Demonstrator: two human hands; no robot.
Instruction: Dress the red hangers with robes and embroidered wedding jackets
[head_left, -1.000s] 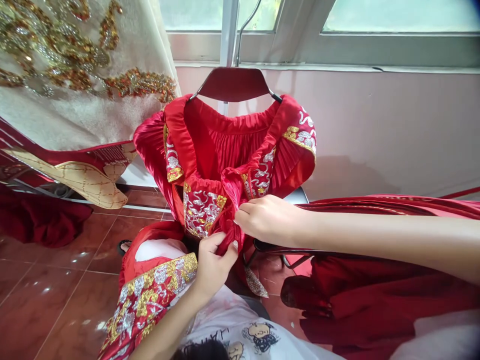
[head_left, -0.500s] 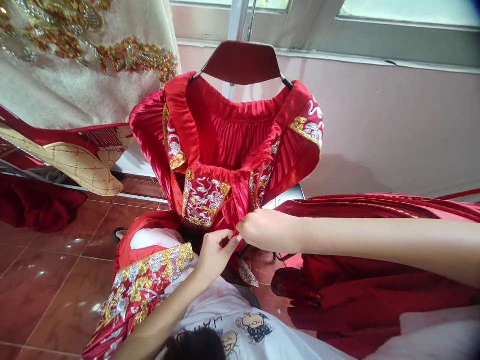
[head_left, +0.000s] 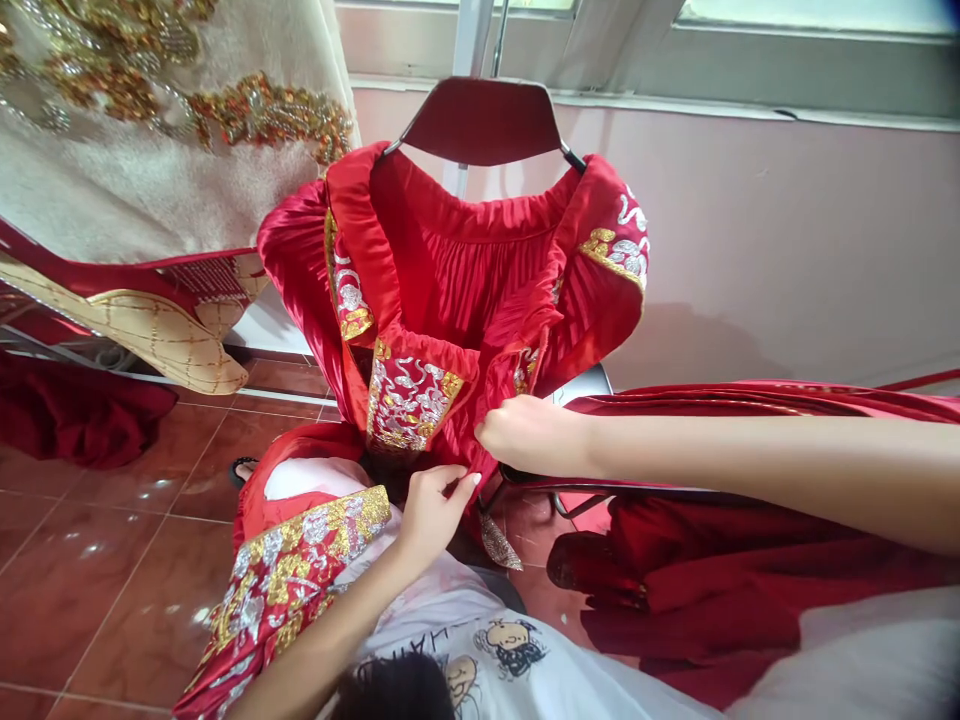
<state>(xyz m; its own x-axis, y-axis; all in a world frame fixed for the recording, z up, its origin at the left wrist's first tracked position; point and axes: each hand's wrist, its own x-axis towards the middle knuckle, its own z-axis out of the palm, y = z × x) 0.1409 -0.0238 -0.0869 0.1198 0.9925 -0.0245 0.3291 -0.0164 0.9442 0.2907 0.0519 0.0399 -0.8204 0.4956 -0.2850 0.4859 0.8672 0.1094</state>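
A red pleated garment (head_left: 465, 290) with silver and gold embroidered panels hangs from a dark red hanger (head_left: 480, 120) in front of the window. My right hand (head_left: 529, 435) is closed on a fold of its red fabric at the lower front. Just below and to the left, my left hand (head_left: 431, 505) pinches the same fabric edge with thumb and fingers. An embroidered red panel (head_left: 292, 580) drapes over my lap.
A cream gown (head_left: 150, 130) with gold beadwork hangs at upper left. More dark red fabric (head_left: 712, 580) lies heaped at right over a dark chair frame (head_left: 585, 490). Red floor tiles (head_left: 97, 560) show at left. A pink wall (head_left: 787, 240) runs under the window.
The view tilted down a little, so the hanger sits higher in frame. My right hand pulled the fabric fold lower, covering the right embroidered strip; my left hand shifted its pinch slightly down.
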